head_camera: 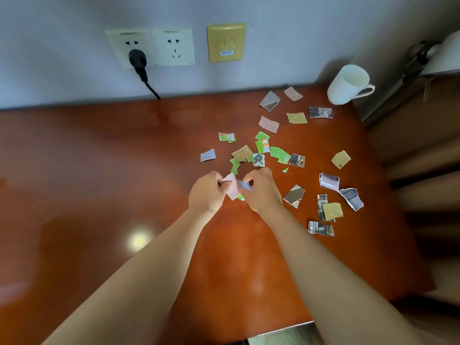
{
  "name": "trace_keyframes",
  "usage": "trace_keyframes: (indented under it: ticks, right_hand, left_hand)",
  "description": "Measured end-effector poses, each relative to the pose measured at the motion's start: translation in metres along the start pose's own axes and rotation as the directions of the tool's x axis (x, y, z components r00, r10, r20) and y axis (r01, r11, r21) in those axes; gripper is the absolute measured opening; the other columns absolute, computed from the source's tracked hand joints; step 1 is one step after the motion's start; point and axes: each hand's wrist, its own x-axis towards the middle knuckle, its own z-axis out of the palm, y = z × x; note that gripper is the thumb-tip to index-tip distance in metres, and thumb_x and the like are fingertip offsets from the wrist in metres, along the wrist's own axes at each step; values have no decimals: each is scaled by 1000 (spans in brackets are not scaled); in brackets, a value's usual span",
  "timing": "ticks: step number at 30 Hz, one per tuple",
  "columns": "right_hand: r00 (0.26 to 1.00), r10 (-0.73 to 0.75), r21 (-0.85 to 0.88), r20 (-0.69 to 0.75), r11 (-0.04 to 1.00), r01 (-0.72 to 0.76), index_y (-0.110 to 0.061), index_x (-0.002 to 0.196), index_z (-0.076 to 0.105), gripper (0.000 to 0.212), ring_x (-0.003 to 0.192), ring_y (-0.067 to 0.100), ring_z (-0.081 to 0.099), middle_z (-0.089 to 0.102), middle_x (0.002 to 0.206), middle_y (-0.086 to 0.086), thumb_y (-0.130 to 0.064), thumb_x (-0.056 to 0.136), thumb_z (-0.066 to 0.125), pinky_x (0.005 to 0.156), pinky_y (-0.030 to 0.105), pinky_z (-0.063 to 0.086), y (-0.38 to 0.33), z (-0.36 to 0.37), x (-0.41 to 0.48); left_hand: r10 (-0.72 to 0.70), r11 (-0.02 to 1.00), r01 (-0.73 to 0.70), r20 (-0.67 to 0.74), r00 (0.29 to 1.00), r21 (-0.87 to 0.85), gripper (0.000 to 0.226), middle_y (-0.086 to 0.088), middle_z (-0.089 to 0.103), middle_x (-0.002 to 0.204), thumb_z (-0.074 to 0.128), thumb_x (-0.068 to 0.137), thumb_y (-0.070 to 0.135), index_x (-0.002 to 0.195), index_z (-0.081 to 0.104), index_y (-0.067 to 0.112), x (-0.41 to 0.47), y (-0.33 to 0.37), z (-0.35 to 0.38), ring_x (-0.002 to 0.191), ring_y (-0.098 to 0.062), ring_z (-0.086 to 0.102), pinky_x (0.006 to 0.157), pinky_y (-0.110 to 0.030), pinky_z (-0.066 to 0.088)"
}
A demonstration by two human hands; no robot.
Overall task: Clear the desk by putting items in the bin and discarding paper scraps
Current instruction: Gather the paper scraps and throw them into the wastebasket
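Both my hands meet above the middle of the red-brown desk [99,195]. My left hand [205,191] and my right hand [261,190] pinch a small bunch of paper scraps [234,189], pink and bluish, between their fingertips. Several torn paper scraps lie loose on the desk beyond and to the right: a green cluster [263,150], pink pieces [268,124], tan pieces [341,159] and grey photo pieces [351,197]. No bin is in view.
A white mug [348,84] stands at the back right corner by the wall. Wall sockets [149,47] with a black plug [137,58] and cable sit above the desk's back edge. The desk's right edge borders brown furniture [423,145].
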Motion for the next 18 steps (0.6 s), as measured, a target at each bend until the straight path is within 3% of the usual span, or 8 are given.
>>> trace_keyframes:
  ticks: [6,11,15,18]
  right_hand:
    - [998,35,16,54,999,-35,-18,109,60,23,86,20,61,42,119,4,-29,91,67,74,35,59,1,-2,4]
    - [992,4,15,126,1000,-6,-26,117,50,47,87,17,60,36,120,-3,-27,79,79,71,33,60,5,-7,3]
    - [995,15,-96,101,995,-5,-26,113,55,42,82,17,58,40,117,-2,-32,80,78,60,27,54,4,-9,-1]
    - [994,20,-138,106,990,-5,-22,109,60,37,83,20,59,42,115,0,-35,79,78,64,31,54,5,-11,-1]
  left_hand:
    - [-19,997,15,39,999,80,23,-1,55,70,51,91,33,77,49,15,9,2,-2,70,-25,53,55,-29,34]
    - [43,989,-45,23,999,142,23,0,57,76,46,96,36,89,52,15,11,-1,-1,72,-23,54,58,-29,35]
    - [16,999,-18,56,998,31,24,3,51,68,50,94,36,82,51,15,13,-1,-5,68,-20,50,55,-29,32]
    - [-39,997,45,96,995,-66,26,4,44,63,55,91,35,76,50,14,16,0,-7,64,-18,45,53,-29,30]
